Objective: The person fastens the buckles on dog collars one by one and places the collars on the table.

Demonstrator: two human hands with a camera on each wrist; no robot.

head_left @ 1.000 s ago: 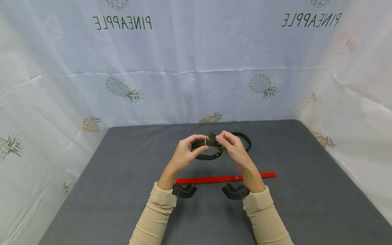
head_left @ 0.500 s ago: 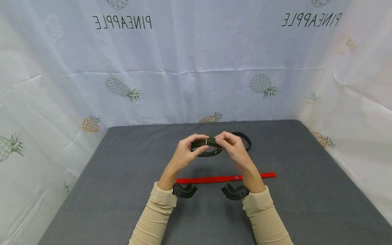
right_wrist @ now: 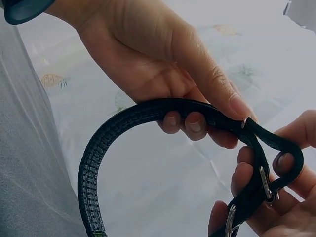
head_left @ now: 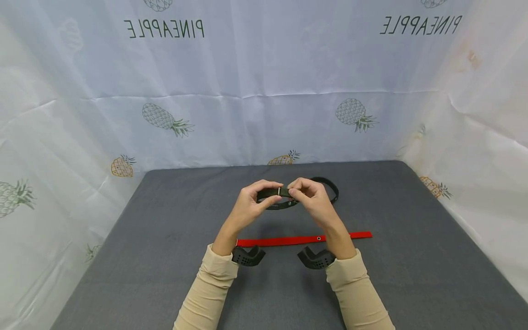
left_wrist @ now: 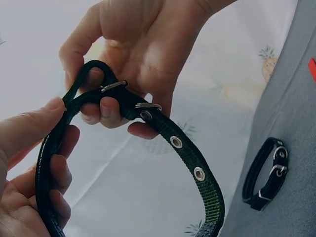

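A dark green pet collar point(left_wrist: 212, 197) with metal eyelets and a buckle point(left_wrist: 114, 86) is held in the air between both hands. My left hand point(head_left: 247, 201) pinches the band at a thin metal keeper point(head_left: 279, 191), thumb on one side and fingers on the other. My right hand point(head_left: 315, 201) holds the buckle end, with a finger inside a bulging loop of strap point(right_wrist: 294, 153) between buckle and keeper. The strap's tip meets the keeper under the left thumb point(right_wrist: 239, 106); whether it passes through is hidden.
Behind the hands a second, black buckled collar point(left_wrist: 266, 173) lies on the grey table point(head_left: 173, 256). A red strap point(head_left: 280, 241) with an eyelet lies across the table below the wrists. White pineapple-print curtains point(head_left: 255, 128) enclose the back and sides.
The strap's free end, which stood up from the buckle, has come down along the band to the keeper. My right fingers shifted slightly left with it; the left hand barely moved.
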